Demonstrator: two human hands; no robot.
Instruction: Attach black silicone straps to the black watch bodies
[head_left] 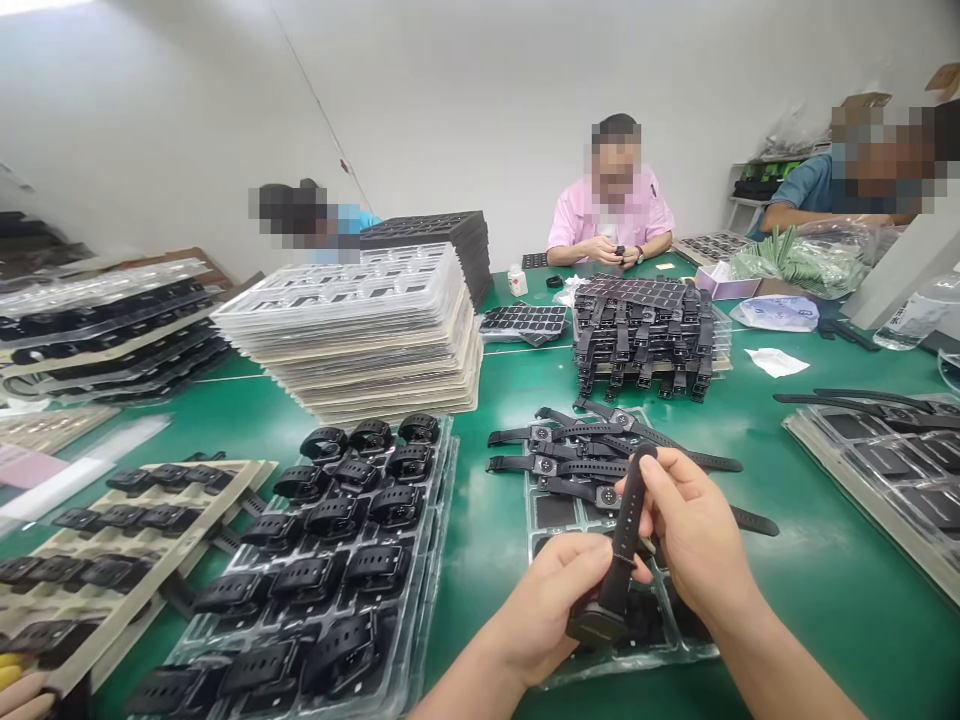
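Note:
Between my two hands is a black smartwatch (628, 520), its perforated strap standing upright and its case low by my left palm. My left hand (559, 590) is closed around the case and the lower strap. With thumb and fingers, my right hand (686, 515) pinches the strap near its rounded upper end. Beneath them lies a clear plastic tray (551, 512), partly hidden by my hands. Several watches with open straps (577, 465) lie loosely across its far half. Left of my hands, another clear tray (439, 520) carries rows of watches with looped straps (307, 580).
Tall stacked trays (375, 345) stand at centre left. A pile of watches (641, 340) sits farther back, and a tray of watches (885, 470) is at right. On the left is a beige tray (247, 480). A person in pink (574, 215) sits opposite; two others sit at the sides.

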